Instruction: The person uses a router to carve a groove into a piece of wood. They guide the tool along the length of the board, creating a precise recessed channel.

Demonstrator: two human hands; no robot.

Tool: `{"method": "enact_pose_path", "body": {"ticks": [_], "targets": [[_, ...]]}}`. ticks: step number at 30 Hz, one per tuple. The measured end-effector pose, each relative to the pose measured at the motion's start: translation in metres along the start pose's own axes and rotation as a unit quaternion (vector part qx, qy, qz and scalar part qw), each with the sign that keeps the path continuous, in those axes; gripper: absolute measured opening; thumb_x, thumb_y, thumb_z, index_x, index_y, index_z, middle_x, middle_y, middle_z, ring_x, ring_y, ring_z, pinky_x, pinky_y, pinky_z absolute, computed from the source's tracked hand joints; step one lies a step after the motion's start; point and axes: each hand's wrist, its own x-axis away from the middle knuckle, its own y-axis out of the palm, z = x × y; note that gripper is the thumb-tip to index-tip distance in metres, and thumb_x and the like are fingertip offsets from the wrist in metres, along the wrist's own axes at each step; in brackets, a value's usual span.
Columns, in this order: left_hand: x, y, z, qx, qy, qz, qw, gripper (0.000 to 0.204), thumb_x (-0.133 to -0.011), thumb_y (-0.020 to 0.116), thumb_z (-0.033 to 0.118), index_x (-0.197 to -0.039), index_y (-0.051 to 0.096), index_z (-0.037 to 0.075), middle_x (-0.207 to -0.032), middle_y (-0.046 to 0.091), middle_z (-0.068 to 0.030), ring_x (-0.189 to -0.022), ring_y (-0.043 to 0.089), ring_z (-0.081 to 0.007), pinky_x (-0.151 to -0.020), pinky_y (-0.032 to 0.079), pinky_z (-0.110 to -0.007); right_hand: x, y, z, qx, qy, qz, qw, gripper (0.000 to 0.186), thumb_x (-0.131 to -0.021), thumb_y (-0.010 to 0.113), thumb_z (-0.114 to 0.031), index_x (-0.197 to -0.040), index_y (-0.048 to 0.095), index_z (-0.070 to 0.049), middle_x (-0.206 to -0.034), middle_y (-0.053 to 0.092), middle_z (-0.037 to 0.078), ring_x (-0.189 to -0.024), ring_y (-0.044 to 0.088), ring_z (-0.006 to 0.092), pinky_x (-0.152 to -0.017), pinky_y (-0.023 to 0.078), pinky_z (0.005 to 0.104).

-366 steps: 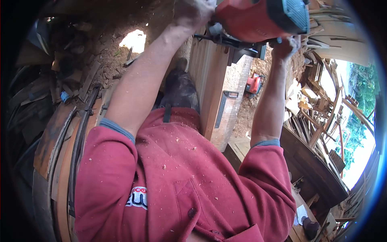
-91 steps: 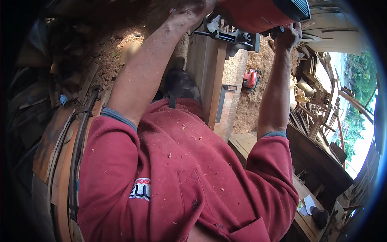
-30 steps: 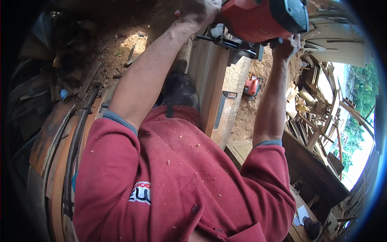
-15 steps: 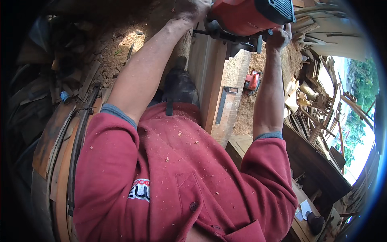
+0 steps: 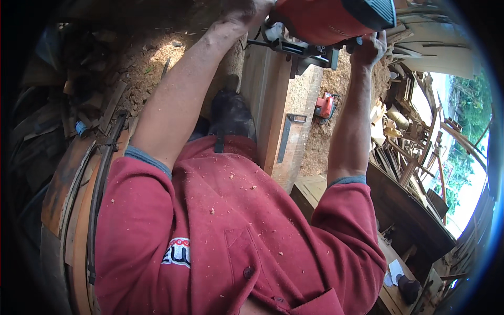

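Right hand (image 5: 368, 50) clenched on a handle of the red power tool (image 5: 315, 22). Left hand (image 5: 244, 11) at its other side, cropped above; grip cannot be told. Tool, one, sits over the far part of the brown beam (image 5: 277, 110); long axis crosswise, vented cap pointing right. One square (image 5: 284, 142) lies lengthwise near the beam-side edge of the pale board (image 5: 307, 100). One second red tool (image 5: 325, 106) off the board's right edge, among shavings (image 5: 315, 155).
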Motion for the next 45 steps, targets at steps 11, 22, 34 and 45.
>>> {"method": "enact_pose_path", "body": {"ticks": [11, 22, 34, 45], "targets": [[0.004, -0.014, 0.026, -0.092, -0.043, -0.024, 0.994, 0.018, -0.085, 0.067, 0.018, -0.096, 0.057, 0.008, -0.077, 0.068, -0.0151, -0.077, 0.071, -0.0340, -0.067, 0.055, -0.045, 0.000, 0.002, 0.009, -0.008, 0.004, 0.026, 1.000, 0.010, -0.091, 0.061, -0.015, -0.093, 0.068, -0.009, -0.106, 0.066, 0.010, -0.084, 0.068, 0.0237, -0.072, 0.054, 0.0339], [0.008, -0.017, 0.026, -0.096, -0.075, -0.033, 0.992, 0.021, -0.086, 0.066, 0.024, -0.096, 0.057, 0.008, -0.081, 0.069, -0.0173, -0.077, 0.071, -0.0349, -0.069, 0.055, -0.047, 0.003, -0.007, 0.000, 0.056, -0.050, 0.029, 0.997, 0.021, -0.080, 0.070, -0.020, -0.097, 0.068, -0.007, -0.099, 0.067, 0.011, -0.087, 0.068, 0.0293, -0.073, 0.056, 0.0383], [0.009, -0.021, 0.045, -0.099, -0.052, -0.030, 0.993, 0.023, -0.086, 0.064, 0.024, -0.101, 0.059, 0.008, -0.086, 0.071, -0.0169, -0.083, 0.071, -0.0359, -0.075, 0.056, -0.047, -0.009, -0.024, -0.007, -0.165, 0.116, 0.044, 0.978, 0.022, -0.088, 0.066, -0.022, -0.099, 0.070, -0.003, -0.100, 0.069, 0.014, -0.080, 0.068, 0.0237, -0.071, 0.054, 0.0339], [0.008, -0.020, 0.045, -0.059, -0.050, -0.015, 0.997, 0.022, -0.085, 0.062, 0.021, -0.102, 0.059, 0.007, -0.085, 0.070, -0.0174, -0.084, 0.071, -0.0359, -0.076, 0.056, -0.047, -0.014, -0.040, -0.012, -0.160, 0.132, 0.021, 0.978, 0.028, -0.079, 0.066, -0.011, -0.107, 0.069, -0.009, -0.103, 0.069, 0.013, -0.085, 0.070, 0.0304, -0.072, 0.056, 0.0382]]}}
